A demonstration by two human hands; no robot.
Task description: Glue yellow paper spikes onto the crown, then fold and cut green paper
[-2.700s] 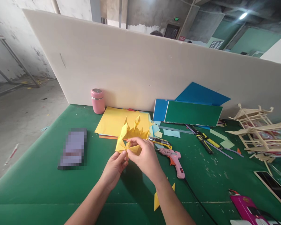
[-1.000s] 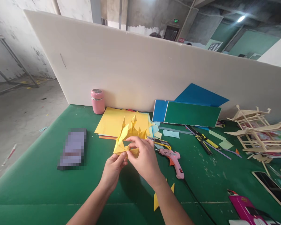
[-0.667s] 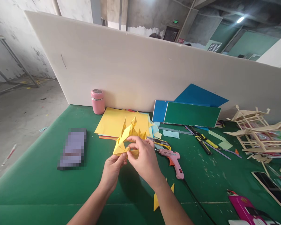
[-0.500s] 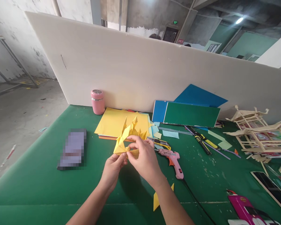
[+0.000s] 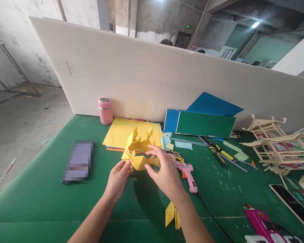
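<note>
Both forearms reach forward — left hand (image 5: 118, 179) pinched, right hand (image 5: 164, 170) open, fingers loosely curved.

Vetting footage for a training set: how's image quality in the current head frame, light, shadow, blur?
Head view: ceiling lamp flares at top right; soft shadow on the green table below the hands; glossy highlight on the pink flask; phone-shaped item pixelated; wide-angle stretch toward the edges.
</note>
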